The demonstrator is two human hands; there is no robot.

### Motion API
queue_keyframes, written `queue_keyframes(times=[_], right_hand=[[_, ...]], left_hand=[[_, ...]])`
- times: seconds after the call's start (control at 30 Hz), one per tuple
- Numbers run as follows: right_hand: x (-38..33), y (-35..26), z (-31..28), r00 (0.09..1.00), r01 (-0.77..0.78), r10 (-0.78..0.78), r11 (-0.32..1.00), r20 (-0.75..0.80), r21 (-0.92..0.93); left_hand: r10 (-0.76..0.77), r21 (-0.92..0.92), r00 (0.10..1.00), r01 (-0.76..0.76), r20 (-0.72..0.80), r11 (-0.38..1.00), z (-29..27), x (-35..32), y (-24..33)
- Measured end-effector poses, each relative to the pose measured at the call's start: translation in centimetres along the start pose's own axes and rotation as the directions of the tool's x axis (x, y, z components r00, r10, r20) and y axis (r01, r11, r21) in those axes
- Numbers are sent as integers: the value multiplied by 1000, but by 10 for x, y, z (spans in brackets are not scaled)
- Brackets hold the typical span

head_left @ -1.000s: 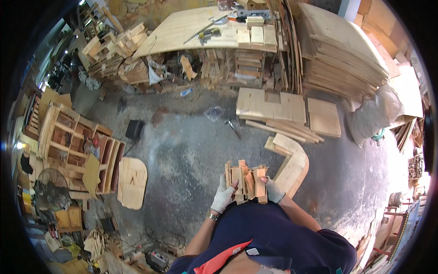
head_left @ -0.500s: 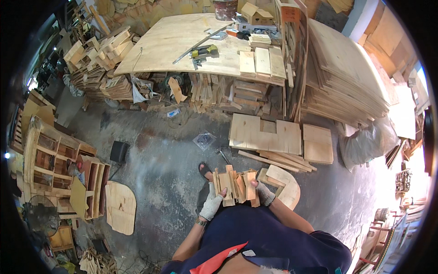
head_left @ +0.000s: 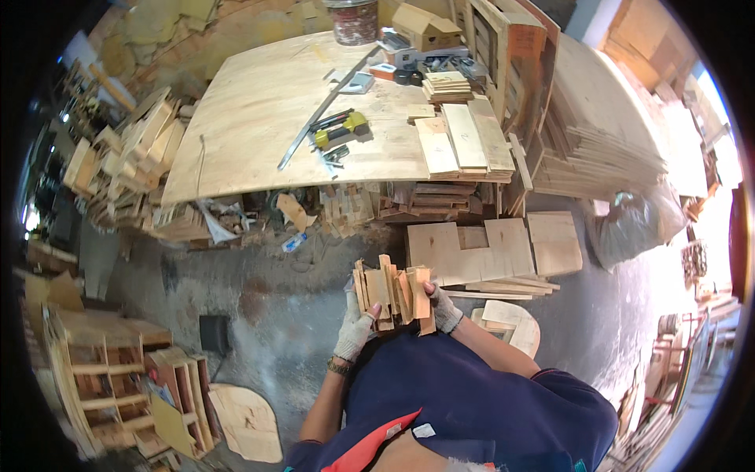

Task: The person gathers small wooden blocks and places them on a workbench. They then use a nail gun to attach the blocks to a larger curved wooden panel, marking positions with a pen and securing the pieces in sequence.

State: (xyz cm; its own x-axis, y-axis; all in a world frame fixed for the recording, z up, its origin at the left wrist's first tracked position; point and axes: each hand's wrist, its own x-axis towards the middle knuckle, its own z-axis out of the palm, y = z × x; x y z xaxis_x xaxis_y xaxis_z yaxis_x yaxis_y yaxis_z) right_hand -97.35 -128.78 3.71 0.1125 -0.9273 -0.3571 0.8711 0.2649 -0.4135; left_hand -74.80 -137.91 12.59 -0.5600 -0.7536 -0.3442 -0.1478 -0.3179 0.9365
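Observation:
A bundle of short wooden strips (head_left: 395,293) is squeezed between my two hands in front of my body. My left hand (head_left: 355,329), in a white fingerless glove, grips the bundle's left end with the thumb over the near face. At the right end my gloved right hand (head_left: 445,309) presses its thumb on a pale strip. The strips stand side by side at uneven heights. Their lower ends and most of my fingers behind them are hidden.
Ahead stands a plywood-topped table (head_left: 259,102) bearing a yellow-and-black power tool (head_left: 338,130), a long metal ruler (head_left: 322,114) and cut boards (head_left: 464,138). Notched plywood panels (head_left: 440,263) lie on the floor at right. A wooden shelf frame (head_left: 110,370) stands at left.
My view has moved closer to the table, which now looks larger and nearer. Both hands still hold the bundle of strips, carried along with me. The floor hammer is no longer visible.

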Motion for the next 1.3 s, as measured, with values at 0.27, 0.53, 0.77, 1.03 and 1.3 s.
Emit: queue_keyframes(times=[0.27, 0.53, 0.77, 1.03, 1.3], right_hand=[[97, -40, 23, 995, 92, -98, 986, 34, 141], [234, -156, 29, 956, 285, -293, 931, 2, 226], [325, -285, 27, 826, 559, -562, 812, -35, 170], [439, -413, 14, 687, 709, -578, 666, -440, 231], [468, -476, -38, 732, 585, -514, 810, -447, 28]], left_hand=[[-48, 28, 998, 49, -27, 998, -30, 96, 67], [208, 336, 973, -229, 97, 914, -37, 289, 157], [160, 344, 938, -266, 306, 900, -9, 479, 239], [-4, 648, 878, -350, 478, 676, 29, 690, 279], [40, 514, 871, -325, 490, 794, 26, 771, 200]])
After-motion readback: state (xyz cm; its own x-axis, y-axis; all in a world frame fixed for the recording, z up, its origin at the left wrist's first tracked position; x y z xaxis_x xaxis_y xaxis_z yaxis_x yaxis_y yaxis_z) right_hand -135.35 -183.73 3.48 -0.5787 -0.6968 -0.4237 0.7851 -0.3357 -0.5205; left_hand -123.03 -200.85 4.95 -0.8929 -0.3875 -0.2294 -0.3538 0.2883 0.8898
